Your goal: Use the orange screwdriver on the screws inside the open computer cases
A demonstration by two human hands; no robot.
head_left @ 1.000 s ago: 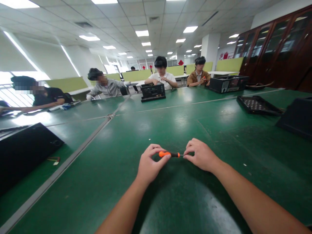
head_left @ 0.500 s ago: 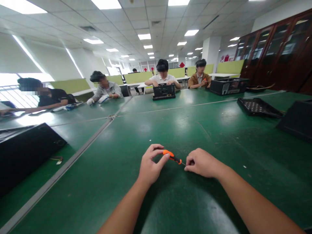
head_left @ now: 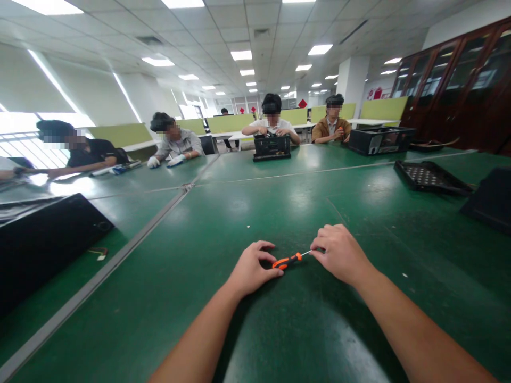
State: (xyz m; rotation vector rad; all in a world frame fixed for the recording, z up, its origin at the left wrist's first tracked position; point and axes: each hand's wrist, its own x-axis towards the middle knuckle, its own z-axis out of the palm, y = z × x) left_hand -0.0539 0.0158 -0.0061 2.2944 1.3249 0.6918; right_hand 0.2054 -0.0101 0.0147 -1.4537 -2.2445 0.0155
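Note:
Between my two hands is a screwdriver (head_left: 288, 261) with an orange and black handle and a thin metal shaft. My left hand (head_left: 255, 268) has the handle's end between thumb and fingers. My right hand (head_left: 339, 250) pinches the tip of the shaft, which is hidden by the fingers. The screwdriver lies just above or on the green table (head_left: 295, 319); I cannot tell whether it touches. Its shaft slants up toward the right.
At the left is a black case (head_left: 48, 244) with a small cable connector (head_left: 101, 256) beside it. Far right are a black perforated panel (head_left: 431, 176) and a dark box (head_left: 489, 199). Several people sit across the table, one behind an upright black unit (head_left: 272, 147); another black case (head_left: 381, 141) is nearby.
The screwdriver has swung so its shaft now tilts up to the right instead of down. My right hand has moved up and away, and my left hand slightly lower.

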